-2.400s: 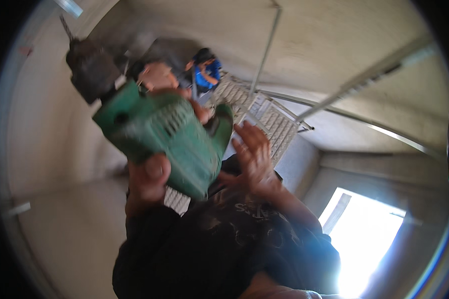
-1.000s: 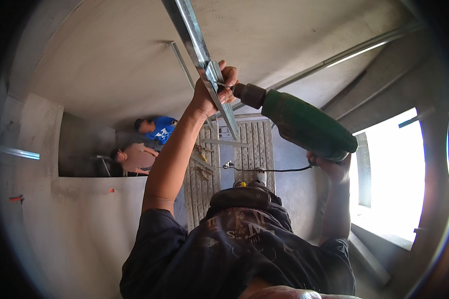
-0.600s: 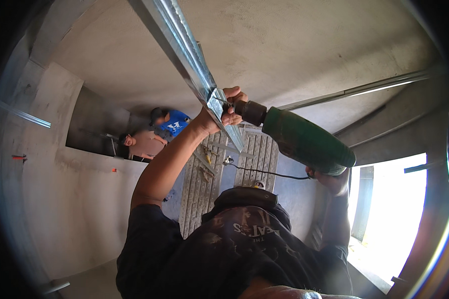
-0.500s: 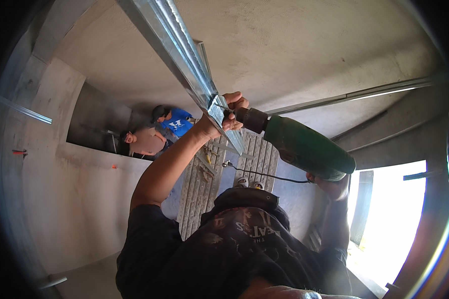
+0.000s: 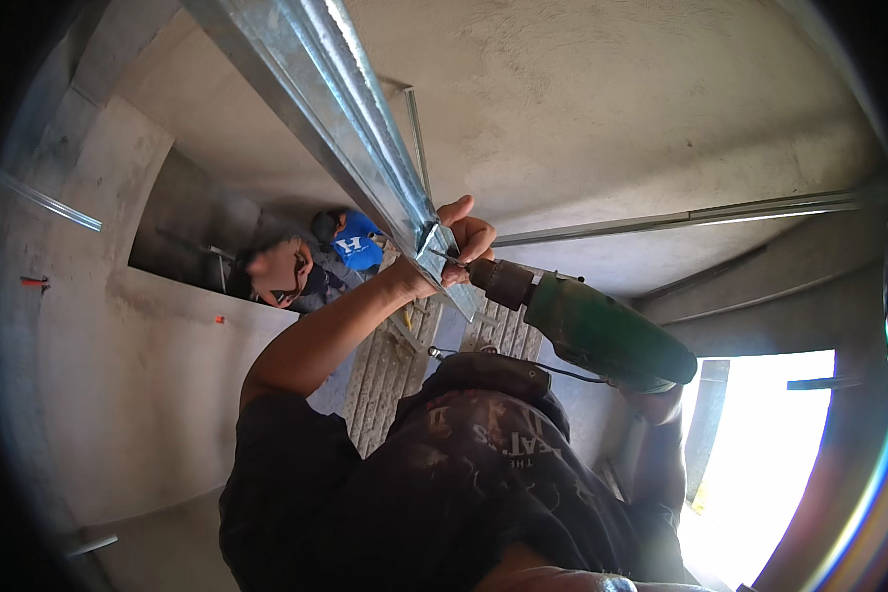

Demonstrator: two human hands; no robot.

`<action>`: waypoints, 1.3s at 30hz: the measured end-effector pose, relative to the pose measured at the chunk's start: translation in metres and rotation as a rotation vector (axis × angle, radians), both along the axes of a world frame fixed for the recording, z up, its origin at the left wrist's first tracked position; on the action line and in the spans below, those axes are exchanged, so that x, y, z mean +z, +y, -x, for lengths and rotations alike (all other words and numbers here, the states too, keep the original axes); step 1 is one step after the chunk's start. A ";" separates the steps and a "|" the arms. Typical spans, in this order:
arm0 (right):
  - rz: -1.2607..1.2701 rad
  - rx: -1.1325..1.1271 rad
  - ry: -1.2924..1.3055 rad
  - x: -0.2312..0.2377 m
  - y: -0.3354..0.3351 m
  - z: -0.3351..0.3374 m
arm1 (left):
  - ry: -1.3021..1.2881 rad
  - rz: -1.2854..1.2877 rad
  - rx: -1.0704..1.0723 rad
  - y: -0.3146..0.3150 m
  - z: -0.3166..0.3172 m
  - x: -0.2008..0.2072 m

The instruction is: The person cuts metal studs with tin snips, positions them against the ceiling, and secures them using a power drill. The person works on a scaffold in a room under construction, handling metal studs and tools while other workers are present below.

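Note:
A long galvanized metal channel (image 5: pixel 335 118) runs overhead from the upper left to the middle of the view. My left hand (image 5: pixel 467 237) is closed round its near end, the thumb and fingers showing past the metal. In my right hand (image 5: pixel 658 403) is a green power drill (image 5: pixel 607 331), tilted upward to the left. Most of that hand's fingers are hidden behind the drill body. The drill's dark chuck (image 5: pixel 503 282) is close beside my left fingers, and a thin bit reaches to the channel's end. A black cord (image 5: pixel 567 374) hangs below the drill.
Ribbed scaffold planks (image 5: pixel 375 395) lie below me. Down on the left are two other people, one in a blue shirt (image 5: pixel 357 247) and one bending over (image 5: pixel 278 271). Another metal channel (image 5: pixel 681 219) runs along the ceiling edge at right. A bright opening (image 5: pixel 770 444) is at lower right.
The view has shifted slightly. The drill and my left hand appear a little lower, with the drill still at the channel's end. The person beside the one in blue has bent further over.

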State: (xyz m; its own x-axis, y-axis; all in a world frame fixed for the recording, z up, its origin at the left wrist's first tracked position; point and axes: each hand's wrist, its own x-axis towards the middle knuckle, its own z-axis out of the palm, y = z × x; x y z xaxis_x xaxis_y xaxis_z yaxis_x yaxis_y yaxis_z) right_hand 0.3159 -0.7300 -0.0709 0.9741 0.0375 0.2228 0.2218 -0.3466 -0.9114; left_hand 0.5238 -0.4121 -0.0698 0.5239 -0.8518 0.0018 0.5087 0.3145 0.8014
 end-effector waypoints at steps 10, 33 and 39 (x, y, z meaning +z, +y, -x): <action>0.228 0.105 -0.301 0.019 0.019 -0.004 | 0.003 -0.072 0.083 0.003 0.005 0.000; 0.080 0.207 -0.296 0.030 0.027 -0.004 | -0.034 -0.114 -0.063 -0.001 0.004 0.014; 0.201 0.175 -0.376 0.026 0.031 -0.002 | -0.030 -0.059 -0.022 0.000 0.008 0.008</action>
State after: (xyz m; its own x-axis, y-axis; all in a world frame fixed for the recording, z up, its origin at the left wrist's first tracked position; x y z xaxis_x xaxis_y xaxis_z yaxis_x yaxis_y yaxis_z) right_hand 0.3178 -0.6995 -0.0446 0.8024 0.2725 0.5309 0.5948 -0.4364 -0.6751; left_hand 0.5159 -0.4123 -0.0614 0.5059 -0.8620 -0.0335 0.4902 0.2553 0.8334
